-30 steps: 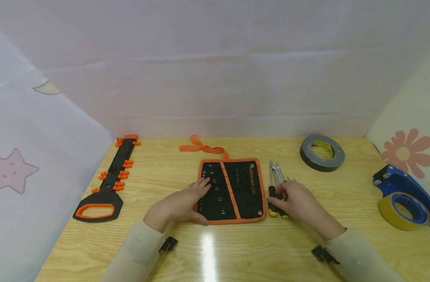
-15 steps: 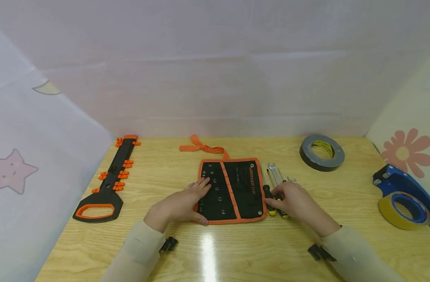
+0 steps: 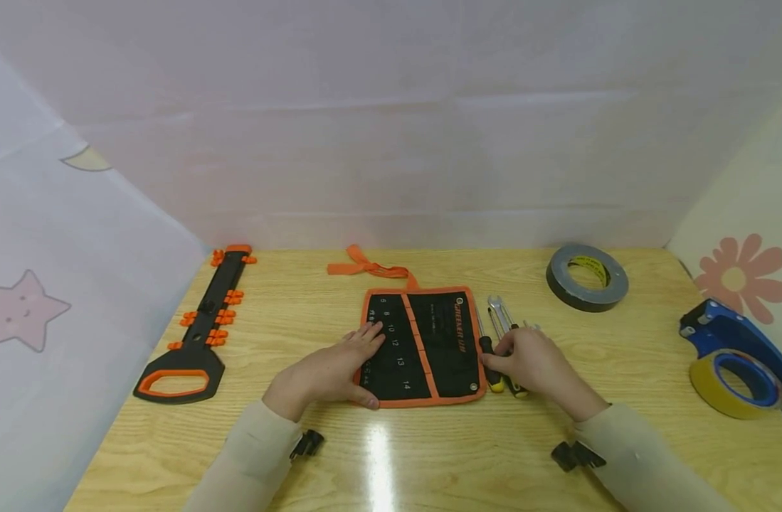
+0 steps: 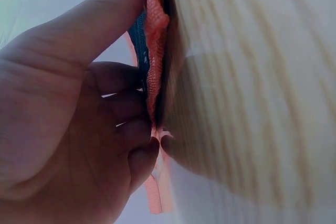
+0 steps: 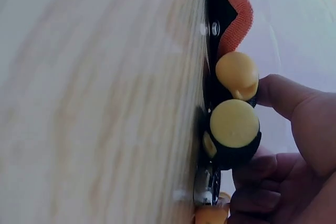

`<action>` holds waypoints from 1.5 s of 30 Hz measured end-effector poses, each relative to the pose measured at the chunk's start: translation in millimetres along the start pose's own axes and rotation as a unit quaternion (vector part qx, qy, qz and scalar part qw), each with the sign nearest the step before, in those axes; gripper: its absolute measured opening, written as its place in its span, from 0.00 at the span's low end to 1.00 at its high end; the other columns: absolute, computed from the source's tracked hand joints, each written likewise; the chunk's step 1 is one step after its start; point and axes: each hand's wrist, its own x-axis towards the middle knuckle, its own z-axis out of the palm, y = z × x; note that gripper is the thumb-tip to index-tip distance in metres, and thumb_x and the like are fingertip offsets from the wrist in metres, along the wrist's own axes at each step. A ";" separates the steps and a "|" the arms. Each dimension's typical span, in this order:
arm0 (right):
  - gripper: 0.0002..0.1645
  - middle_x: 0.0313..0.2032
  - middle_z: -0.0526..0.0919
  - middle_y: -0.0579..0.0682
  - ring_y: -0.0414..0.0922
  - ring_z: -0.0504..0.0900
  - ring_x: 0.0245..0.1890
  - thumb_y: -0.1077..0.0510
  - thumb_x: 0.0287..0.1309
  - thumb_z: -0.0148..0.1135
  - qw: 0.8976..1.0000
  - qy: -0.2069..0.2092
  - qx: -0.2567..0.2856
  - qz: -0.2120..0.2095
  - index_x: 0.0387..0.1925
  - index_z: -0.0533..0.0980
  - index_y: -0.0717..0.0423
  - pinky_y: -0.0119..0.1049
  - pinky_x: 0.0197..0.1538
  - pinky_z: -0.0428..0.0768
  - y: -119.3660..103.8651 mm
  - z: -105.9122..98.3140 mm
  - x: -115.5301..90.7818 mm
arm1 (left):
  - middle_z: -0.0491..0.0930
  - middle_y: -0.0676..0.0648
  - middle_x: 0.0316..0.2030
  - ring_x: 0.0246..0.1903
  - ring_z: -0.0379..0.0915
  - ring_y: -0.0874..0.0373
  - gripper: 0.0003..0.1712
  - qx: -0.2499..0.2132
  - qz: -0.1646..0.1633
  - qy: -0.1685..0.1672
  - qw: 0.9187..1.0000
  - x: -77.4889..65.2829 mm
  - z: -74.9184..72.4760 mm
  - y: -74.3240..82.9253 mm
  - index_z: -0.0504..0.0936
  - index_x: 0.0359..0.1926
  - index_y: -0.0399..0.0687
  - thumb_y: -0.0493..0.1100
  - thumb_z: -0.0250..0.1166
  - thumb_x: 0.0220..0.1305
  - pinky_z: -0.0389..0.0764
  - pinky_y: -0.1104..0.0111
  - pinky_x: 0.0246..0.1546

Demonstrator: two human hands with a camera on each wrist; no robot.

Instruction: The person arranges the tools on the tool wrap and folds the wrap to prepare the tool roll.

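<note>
One black bar with orange clips along its sides and an orange-lined loop handle [image 3: 203, 323] lies at the far left of the pale wood-grained desk [image 3: 467, 462]. The person's left hand [image 3: 329, 366] comes next, its grip wide and relaxed: straight fingers lie on the left part of a flat black fabric pouch with orange trim [image 3: 451, 348], thumb at its near left corner. The pouch is in the middle of the desk, an orange ribbon [image 3: 387, 271] trailing from its far edge. Just beside its right edge are two black-and-yellow-handled screwdrivers [image 3: 491, 366]; the right hand [image 3: 536, 359] has a narrow grip there, thumb against the first handle, fingers curled by the second. A silver open-ended wrench [image 3: 497, 305] lies among these tools, partly hidden by the hand. Farther right stand apart a grey tape roll [image 3: 613, 286] and a blue tape dispenser [image 3: 758, 341] with yellow tape [image 3: 707, 385].
</note>
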 end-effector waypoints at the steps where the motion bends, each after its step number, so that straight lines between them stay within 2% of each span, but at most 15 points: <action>1: 0.17 0.24 0.88 0.46 0.41 0.76 0.18 0.46 0.67 0.74 1.000 0.001 -0.001 0.003 0.32 0.88 0.56 0.36 0.26 0.76 -0.2 -0.2 0.1 | 0.37 0.45 0.89 0.88 0.32 0.47 0.68 0.000 0.000 0.000 1.000 -0.1 -0.1 0.2 0.51 0.87 0.43 0.58 0.82 0.59 0.51 0.48 0.87; 12: 0.18 0.28 0.89 0.48 0.42 0.80 0.24 0.47 0.65 0.73 0.999 0.027 0.001 0.041 0.30 0.88 0.58 0.36 0.27 0.78 0.0 -7.0 -3.8 | 0.37 0.45 0.89 0.88 0.32 0.46 0.67 -0.006 -0.001 -0.003 1.000 -0.2 -0.6 1.5 0.51 0.87 0.43 0.58 0.81 0.60 0.50 0.47 0.87; 18: 0.19 0.27 0.88 0.47 0.43 0.79 0.26 0.45 0.66 0.71 0.998 0.035 0.006 0.061 0.33 0.86 0.59 0.36 0.30 0.76 4.4 -13.6 -8.1 | 0.38 0.45 0.89 0.88 0.33 0.47 0.67 -0.003 -0.002 0.000 1.000 0.8 -0.2 0.3 0.51 0.87 0.43 0.58 0.82 0.59 0.51 0.47 0.87; 24: 0.19 0.29 0.87 0.49 0.43 0.78 0.26 0.47 0.67 0.70 0.997 0.050 0.021 0.059 0.38 0.86 0.61 0.36 0.29 0.74 6.3 -20.3 -14.5 | 0.38 0.43 0.89 0.88 0.33 0.45 0.67 0.000 0.006 -0.001 1.000 0.2 -1.5 -0.2 0.51 0.87 0.41 0.57 0.82 0.59 0.49 0.47 0.87; 39: 0.19 0.38 0.90 0.54 0.42 0.81 0.31 0.49 0.70 0.69 0.996 0.067 0.042 0.051 0.45 0.85 0.63 0.37 0.29 0.78 12.5 -30.6 -24.3 | 0.37 0.45 0.89 0.89 0.31 0.47 0.67 -0.006 0.003 -0.003 1.000 0.6 -2.0 0.0 0.50 0.87 0.43 0.58 0.81 0.60 0.46 0.48 0.88; 42: 0.18 0.37 0.89 0.54 0.42 0.80 0.28 0.50 0.71 0.69 0.995 0.067 0.058 0.047 0.48 0.84 0.64 0.37 0.25 0.77 12.7 -30.5 -26.4 | 0.36 0.46 0.89 0.89 0.30 0.48 0.67 -0.003 0.003 -0.005 1.000 1.0 -2.5 0.1 0.50 0.88 0.44 0.58 0.81 0.60 0.45 0.49 0.88; 45: 0.18 0.32 0.88 0.52 0.42 0.76 0.22 0.52 0.72 0.70 0.994 0.074 0.073 0.032 0.50 0.84 0.63 0.37 0.20 0.74 13.7 -30.2 -27.9 | 0.36 0.47 0.89 0.88 0.30 0.49 0.68 -0.002 0.002 -0.006 1.000 1.4 -2.6 0.2 0.49 0.88 0.45 0.58 0.81 0.60 0.45 0.50 0.88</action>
